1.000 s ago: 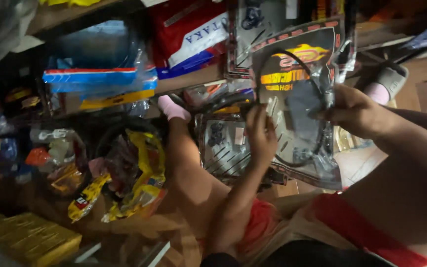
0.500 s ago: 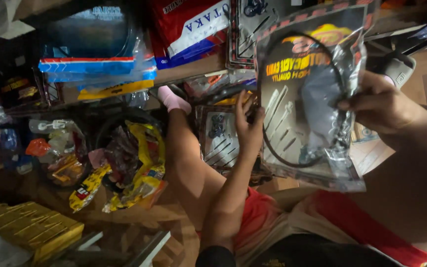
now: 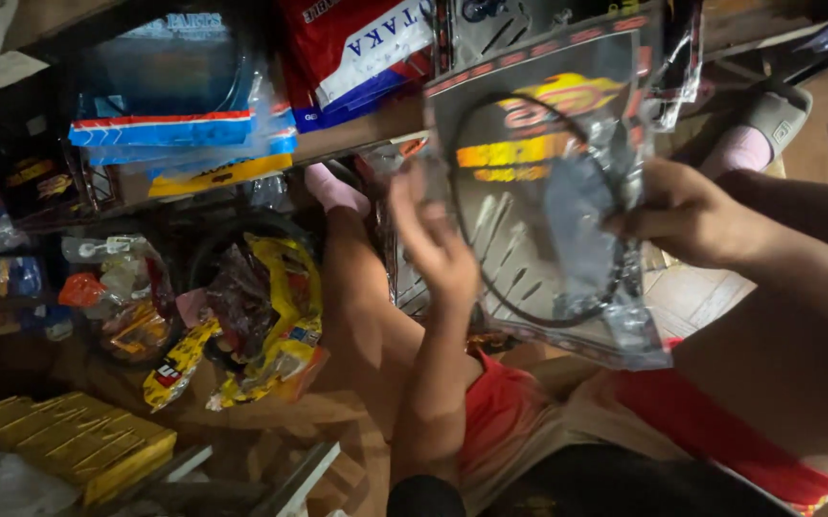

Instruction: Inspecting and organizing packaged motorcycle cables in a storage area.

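clear plastic, a flat packet with a coiled black cable (image 3: 538, 206) inside, is held up for inspection in the head view, right hand (image 3: 691, 215) pinching its right edge, left hand (image 3: 433, 239) fingers spread flat behind its left edge, so shifting it likely calls for care beside the cluttered wooden shelf (image 3: 356, 139) just beyond the fingertips.

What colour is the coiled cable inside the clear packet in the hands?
Black, seen in the head view: cable.
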